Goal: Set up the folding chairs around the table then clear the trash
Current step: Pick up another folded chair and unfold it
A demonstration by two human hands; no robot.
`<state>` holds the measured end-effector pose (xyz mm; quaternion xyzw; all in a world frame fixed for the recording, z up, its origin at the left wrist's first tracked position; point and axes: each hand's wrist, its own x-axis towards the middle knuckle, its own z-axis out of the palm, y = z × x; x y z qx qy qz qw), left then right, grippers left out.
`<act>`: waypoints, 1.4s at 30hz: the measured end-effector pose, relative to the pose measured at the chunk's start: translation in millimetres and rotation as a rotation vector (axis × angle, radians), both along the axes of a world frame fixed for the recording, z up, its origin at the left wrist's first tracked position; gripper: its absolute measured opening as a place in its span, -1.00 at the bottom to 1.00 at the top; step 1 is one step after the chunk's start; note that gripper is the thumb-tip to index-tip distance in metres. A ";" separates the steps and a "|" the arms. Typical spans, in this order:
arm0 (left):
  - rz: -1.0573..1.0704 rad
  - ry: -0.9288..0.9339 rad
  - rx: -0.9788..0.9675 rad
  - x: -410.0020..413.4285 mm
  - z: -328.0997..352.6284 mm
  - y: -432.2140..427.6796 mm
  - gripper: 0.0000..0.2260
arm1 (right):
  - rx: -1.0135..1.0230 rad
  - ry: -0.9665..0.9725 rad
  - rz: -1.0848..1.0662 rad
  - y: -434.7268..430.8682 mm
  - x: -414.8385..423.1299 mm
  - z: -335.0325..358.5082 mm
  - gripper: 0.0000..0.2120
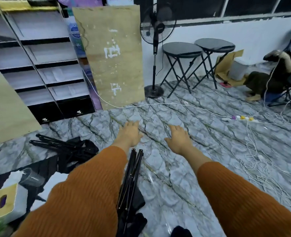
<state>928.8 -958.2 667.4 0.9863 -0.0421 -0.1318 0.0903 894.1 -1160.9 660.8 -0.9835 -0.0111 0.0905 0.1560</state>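
Left hand [130,134] and right hand [179,139] stretch forward above the floor [167,168], fingers [132,124] straight, holding nothing; a folded chair [131,177] lies between the forearms; a second folded chair [61,145] lies left; two round tables [182,48] stand by the wall beside a fan [156,24]; white cables [254,161] sprawl right.

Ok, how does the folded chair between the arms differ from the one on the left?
The chair between the arms is a tight bundle, legs pointing away from the person; the left chair lies crosswise, legs pointing left. The left chair's fabric spills loose beside it; that of the chair between the arms bunches at its near end. Both are black, still folded and on the floor.
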 end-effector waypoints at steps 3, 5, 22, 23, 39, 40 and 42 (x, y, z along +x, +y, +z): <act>0.095 -0.031 -0.013 38.5 -10.4 12.2 -0.38 | 0.004 0.013 0.105 10.7 60.2 -9.6 -0.41; 0.175 -0.042 -0.019 61.9 -17.7 23.0 -0.38 | -0.004 0.016 0.187 19.2 102.5 -14.3 -0.41; 1.186 0.061 -0.079 33.0 -49.4 86.9 -0.38 | 0.068 0.070 1.221 178.6 254.6 -34.4 -0.46; 1.236 0.068 -0.062 20.8 -52.0 86.8 -0.37 | 0.077 0.089 1.268 187.8 247.3 -37.3 -0.47; 1.890 0.176 -0.156 -122.9 -134.2 40.6 -0.52 | 0.010 0.249 1.749 255.6 152.8 -109.9 -0.54; 1.945 0.182 -0.180 -125.9 -142.6 33.5 -0.53 | -0.003 0.272 1.773 257.6 150.9 -117.4 -0.54; 2.081 0.190 -0.218 -130.1 -165.6 19.9 -0.55 | -0.032 0.302 1.849 266.8 146.0 -136.7 -0.56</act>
